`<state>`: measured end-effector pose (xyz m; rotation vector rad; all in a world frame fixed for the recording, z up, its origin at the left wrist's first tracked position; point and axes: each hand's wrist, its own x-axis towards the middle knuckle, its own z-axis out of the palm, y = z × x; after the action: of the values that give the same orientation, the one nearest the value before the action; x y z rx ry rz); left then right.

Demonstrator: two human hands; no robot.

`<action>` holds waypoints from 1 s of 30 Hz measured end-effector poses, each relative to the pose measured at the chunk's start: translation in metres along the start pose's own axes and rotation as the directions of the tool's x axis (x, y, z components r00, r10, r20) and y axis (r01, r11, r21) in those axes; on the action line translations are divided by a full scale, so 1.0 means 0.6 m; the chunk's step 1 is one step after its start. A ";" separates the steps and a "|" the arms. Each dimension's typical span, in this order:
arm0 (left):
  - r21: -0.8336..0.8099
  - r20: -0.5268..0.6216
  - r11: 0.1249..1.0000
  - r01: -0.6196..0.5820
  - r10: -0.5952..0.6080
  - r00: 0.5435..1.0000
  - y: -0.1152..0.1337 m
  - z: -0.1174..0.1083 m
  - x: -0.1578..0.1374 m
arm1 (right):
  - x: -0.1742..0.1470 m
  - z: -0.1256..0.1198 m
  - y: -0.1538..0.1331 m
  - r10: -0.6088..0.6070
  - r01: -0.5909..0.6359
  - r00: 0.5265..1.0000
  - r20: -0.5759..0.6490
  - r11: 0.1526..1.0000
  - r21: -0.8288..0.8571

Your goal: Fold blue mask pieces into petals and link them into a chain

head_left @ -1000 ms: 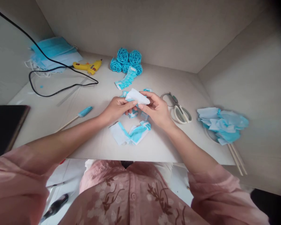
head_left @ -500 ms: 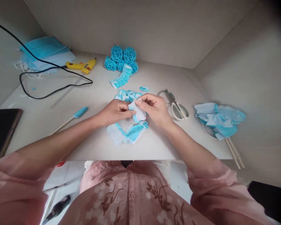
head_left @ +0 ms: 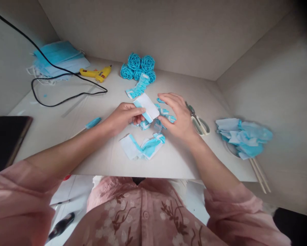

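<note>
Between thumb and fingers, my left hand pinches a white and blue piece of mask fabric, held tilted above the table. My right hand is open at the fabric's right side, thumb and fingers spread apart; its thumb is close to the lower corner, and I cannot tell if it touches. Below and behind the hands lie small folded blue-white pieces, partly hidden. Nearer me lies a little heap of cut fabric pieces. A pleated blue strip rests against several rolled blue fabric flowers.
Scissors lie right of my right hand. Farther right is a bowl heaped with fabric scraps, beside two wooden sticks. A yellow glue gun, a black cable, stacked masks, a blue-tipped stick and a phone are left.
My right hand has let go of the fabric and spread its fingers. The left hand still holds the piece, now lying flatter and more opened out. The view has shifted slightly.
</note>
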<state>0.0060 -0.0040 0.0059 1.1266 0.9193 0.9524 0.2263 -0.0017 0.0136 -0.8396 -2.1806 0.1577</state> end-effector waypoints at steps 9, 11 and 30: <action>0.102 0.026 0.994 -0.034 0.031 0.999 -0.006 0.000 -0.001 | 0.000 0.021 -0.011 -0.029 0.028 0.997 0.066 0.999 0.015; 0.152 0.011 0.987 -0.047 0.046 0.999 -0.006 0.001 -0.001 | 0.000 0.021 -0.013 0.018 -0.022 0.998 0.059 0.997 0.071; 0.304 0.081 0.948 -0.098 0.077 0.994 -0.003 0.006 -0.002 | -0.007 0.043 -0.012 0.514 -0.488 0.844 0.152 0.620 0.615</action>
<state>0.0090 -0.0065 0.0052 1.4666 0.9907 0.8540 0.2062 -0.0062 -0.0043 -1.0005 -1.6026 1.0966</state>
